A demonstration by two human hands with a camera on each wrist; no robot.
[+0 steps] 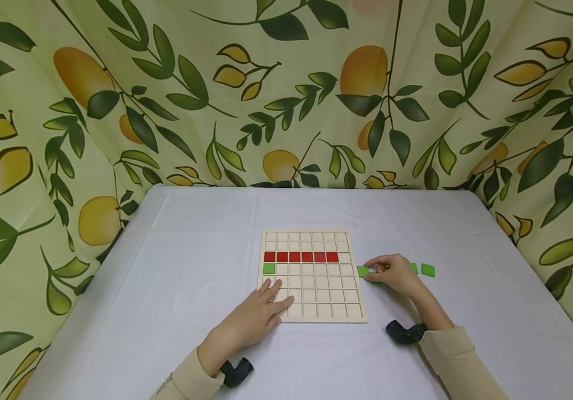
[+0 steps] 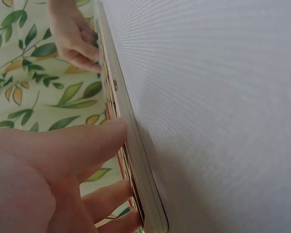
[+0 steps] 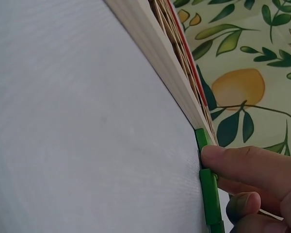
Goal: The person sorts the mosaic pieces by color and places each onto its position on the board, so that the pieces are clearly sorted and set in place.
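A pale wooden grid board (image 1: 322, 295) lies on the table. Several red square tiles (image 1: 307, 257) fill one of its rows from the left, with the rightmost cell bare. Directly below the first red tile sits one green tile (image 1: 269, 268). My left hand (image 1: 254, 318) rests with spread fingers on the board's lower left corner; its thumb (image 2: 94, 145) lies along the near edge. Just off the board's right side, my right hand (image 1: 393, 273) pinches a green square tile (image 1: 362, 271) between thumb and index finger. Another green tile (image 3: 211, 196) lies close by the thumb, partly covered in the head view.
More green tiles (image 1: 428, 270) lie in a line to the right, behind the right hand. White cloth (image 1: 191, 239) covers the table. A curtain with leaves and orange fruit (image 1: 279, 100) hangs around its back and sides. Black devices (image 1: 405, 332) are worn at both wrists.
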